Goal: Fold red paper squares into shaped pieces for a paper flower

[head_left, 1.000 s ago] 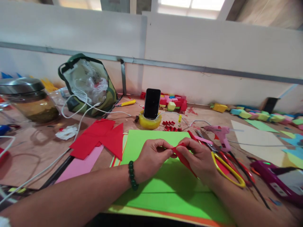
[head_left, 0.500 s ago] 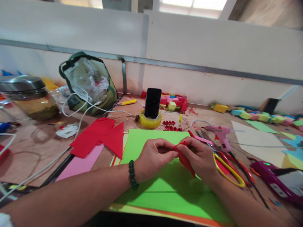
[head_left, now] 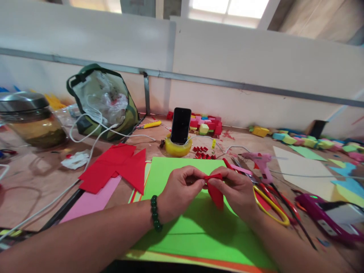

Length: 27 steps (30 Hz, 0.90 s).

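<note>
Between my two hands is a piece of red paper [head_left: 215, 193], folded along its top edge and hanging down in a flap. My left hand [head_left: 182, 191], with a green bead bracelet at the wrist, pinches the left end of the fold between thumb and fingers. On the other end, my right hand [head_left: 236, 189] grips the paper the same way. Both hands are just above a stack of green paper sheets [head_left: 170, 242]. Several cut red paper pieces [head_left: 110, 167] lie to the left, over a pink sheet [head_left: 91, 204].
Right of my hands lie yellow-handled scissors [head_left: 273, 206], a pink glue gun [head_left: 263, 165] and a purple power strip [head_left: 327, 218]. A phone [head_left: 181, 125] stands in a yellow tape roll [head_left: 179, 148]. Behind are folded paper cubes [head_left: 209, 125], a cutter [head_left: 150, 124], a bag [head_left: 105, 102] and a jar [head_left: 34, 121].
The red paper has turned between my fingers: its fold now runs nearly level and the flap hangs straighter down. The whole view has shifted slightly.
</note>
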Motion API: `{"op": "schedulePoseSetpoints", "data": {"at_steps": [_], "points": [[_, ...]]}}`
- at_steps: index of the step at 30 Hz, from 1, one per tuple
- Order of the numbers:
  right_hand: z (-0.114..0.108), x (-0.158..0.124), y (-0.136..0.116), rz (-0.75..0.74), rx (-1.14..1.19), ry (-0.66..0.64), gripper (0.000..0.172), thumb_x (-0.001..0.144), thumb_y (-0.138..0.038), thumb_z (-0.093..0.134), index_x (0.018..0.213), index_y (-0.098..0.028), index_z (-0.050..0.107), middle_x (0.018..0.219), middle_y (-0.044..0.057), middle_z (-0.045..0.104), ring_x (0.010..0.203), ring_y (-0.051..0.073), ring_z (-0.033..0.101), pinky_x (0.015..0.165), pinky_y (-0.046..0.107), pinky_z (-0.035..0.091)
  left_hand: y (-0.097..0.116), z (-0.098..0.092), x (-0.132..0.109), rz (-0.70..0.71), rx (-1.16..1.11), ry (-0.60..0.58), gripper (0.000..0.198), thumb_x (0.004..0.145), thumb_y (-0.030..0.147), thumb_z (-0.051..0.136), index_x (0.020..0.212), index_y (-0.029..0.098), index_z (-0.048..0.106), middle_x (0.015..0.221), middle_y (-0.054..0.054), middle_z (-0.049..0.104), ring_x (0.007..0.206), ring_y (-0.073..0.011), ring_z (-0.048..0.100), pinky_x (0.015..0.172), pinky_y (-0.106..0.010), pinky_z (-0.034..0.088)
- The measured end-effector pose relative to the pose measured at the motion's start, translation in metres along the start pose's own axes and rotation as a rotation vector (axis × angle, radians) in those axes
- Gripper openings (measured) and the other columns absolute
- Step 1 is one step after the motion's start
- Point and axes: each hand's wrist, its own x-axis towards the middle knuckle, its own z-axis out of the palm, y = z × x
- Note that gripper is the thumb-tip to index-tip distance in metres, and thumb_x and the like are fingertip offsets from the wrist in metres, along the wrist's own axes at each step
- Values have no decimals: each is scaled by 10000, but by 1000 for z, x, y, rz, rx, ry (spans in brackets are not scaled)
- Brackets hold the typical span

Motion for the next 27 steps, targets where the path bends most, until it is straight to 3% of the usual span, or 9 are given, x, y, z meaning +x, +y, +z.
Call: {"op": "schedulePoseSetpoints", "data": {"at_steps": [8, 27], "points": [[-6, -3, 0, 9, 69, -4, 142, 828, -328, 667, 860, -190, 685, 766, 42, 713, 648, 169, 678, 589, 274, 563, -2, -2, 0, 52, 51, -12, 45, 714, 149, 663, 750, 124, 654, 699, -26, 664, 671, -144, 662, 656, -244, 550], [-9, 0, 1, 42, 146, 7, 58, 807, -246, 704, 828, -193, 712, 773, 31, 744, 661, 147, 698, 613, 234, 586, -3, -3, 1, 20, 67, 1, 59, 702, 140, 650, 753, 110, 644, 692, -27, 658, 664, -148, 670, 641, -240, 547]]}}
